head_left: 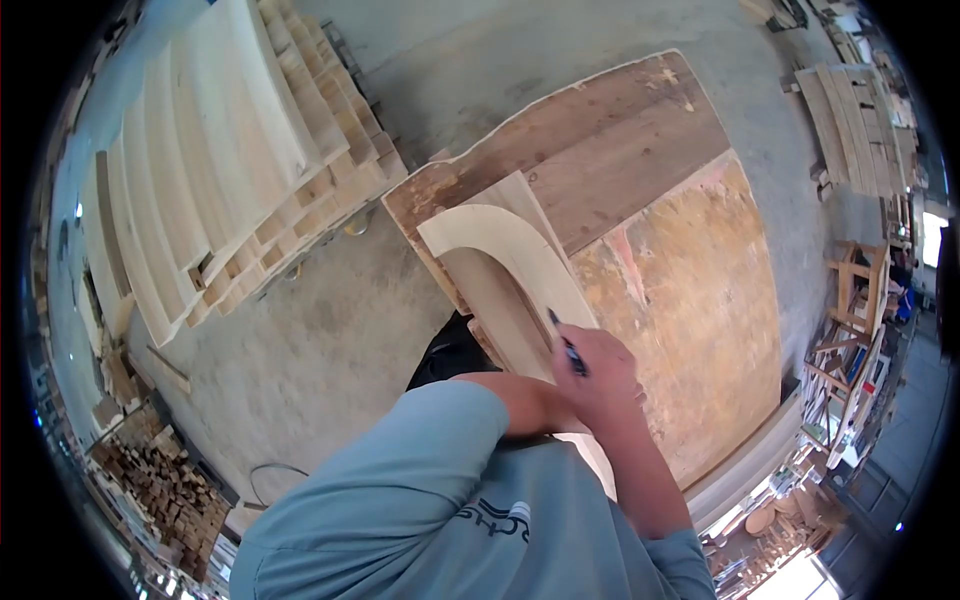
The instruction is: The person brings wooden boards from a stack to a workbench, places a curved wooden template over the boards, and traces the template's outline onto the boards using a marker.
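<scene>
My right hand point(600, 375) is closed around a dark pen point(573, 352), over the edge of a pale curved wooden piece point(530, 250). That piece bends like a hook at its far end. It lies on a flat light board point(485, 285), whose surface shows inside the curve. My left forearm point(530, 402) crosses beneath the right wrist. The left hand itself is almost wholly hidden behind the right hand and wrist, so its fingers cannot be made out.
The work rests on a worn wooden table point(690, 300) with a ragged far edge. To the left stands a large stack of pale boards point(220, 140). Cut wood blocks point(165, 500) are piled at lower left. Another board stack point(855, 125) and a wooden frame point(850, 300) stand right.
</scene>
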A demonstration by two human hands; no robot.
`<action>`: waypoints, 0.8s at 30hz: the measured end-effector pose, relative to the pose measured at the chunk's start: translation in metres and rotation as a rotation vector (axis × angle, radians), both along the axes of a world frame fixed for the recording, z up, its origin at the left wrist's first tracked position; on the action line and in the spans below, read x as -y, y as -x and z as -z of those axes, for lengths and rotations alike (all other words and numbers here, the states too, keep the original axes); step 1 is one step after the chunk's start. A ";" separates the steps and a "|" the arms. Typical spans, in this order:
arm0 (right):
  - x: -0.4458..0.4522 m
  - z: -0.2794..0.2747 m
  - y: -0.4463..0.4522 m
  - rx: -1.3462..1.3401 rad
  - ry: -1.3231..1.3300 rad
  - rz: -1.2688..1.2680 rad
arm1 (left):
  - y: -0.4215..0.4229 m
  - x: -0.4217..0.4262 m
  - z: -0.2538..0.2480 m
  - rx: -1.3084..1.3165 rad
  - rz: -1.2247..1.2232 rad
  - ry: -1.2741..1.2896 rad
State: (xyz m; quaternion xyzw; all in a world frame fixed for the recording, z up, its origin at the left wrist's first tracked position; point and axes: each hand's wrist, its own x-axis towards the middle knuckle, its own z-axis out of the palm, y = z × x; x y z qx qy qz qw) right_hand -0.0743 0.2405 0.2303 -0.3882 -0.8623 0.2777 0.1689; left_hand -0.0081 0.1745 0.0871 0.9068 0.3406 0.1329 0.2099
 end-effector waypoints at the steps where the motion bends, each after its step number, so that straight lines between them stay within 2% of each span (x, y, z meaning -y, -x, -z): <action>1: 0.006 -0.008 -0.020 -0.009 -0.001 0.103 | 0.000 -0.001 -0.002 0.015 0.003 0.014; 5: 0.049 -0.024 -0.116 -0.054 0.077 0.531 | -0.001 -0.009 -0.014 0.071 0.026 0.045; 7: 0.079 -0.037 -0.153 -0.031 0.081 0.588 | -0.004 -0.007 -0.014 0.066 0.007 -0.083; 8: 0.095 -0.040 -0.164 0.008 0.099 0.632 | -0.005 -0.004 -0.014 0.023 -0.035 -0.251; 9: 0.111 -0.041 -0.171 -0.015 0.092 0.650 | -0.006 -0.003 -0.014 0.007 -0.015 -0.266; 11: 0.140 -0.039 -0.179 -0.072 0.192 0.565 | -0.005 -0.005 -0.019 -0.053 0.031 -0.250; 12: 0.147 -0.027 -0.180 -0.077 -0.027 0.328 | -0.003 -0.006 -0.025 -0.082 0.050 -0.236; 13: 0.157 -0.020 -0.180 -0.032 0.005 0.234 | -0.004 -0.006 -0.021 -0.101 0.061 -0.237; 15: 0.172 0.000 -0.166 0.107 0.187 0.259 | -0.011 -0.003 -0.013 -0.099 0.026 -0.263; 17: 0.184 0.038 -0.149 -0.035 0.249 0.265 | -0.009 -0.004 -0.020 -0.128 0.047 -0.246; 19: 0.178 0.070 -0.121 -0.143 0.058 0.140 | -0.008 -0.005 -0.027 -0.152 0.066 -0.225; 21: 0.170 0.083 -0.088 -0.093 0.208 0.131 | -0.006 -0.006 -0.029 -0.145 0.065 -0.228; 22: 0.170 0.052 -0.038 -0.255 0.358 0.380 | -0.003 -0.007 -0.033 -0.149 0.085 -0.224; 24: 0.156 0.072 -0.003 -0.517 0.585 0.450 | 0.000 -0.010 -0.040 -0.156 0.117 -0.204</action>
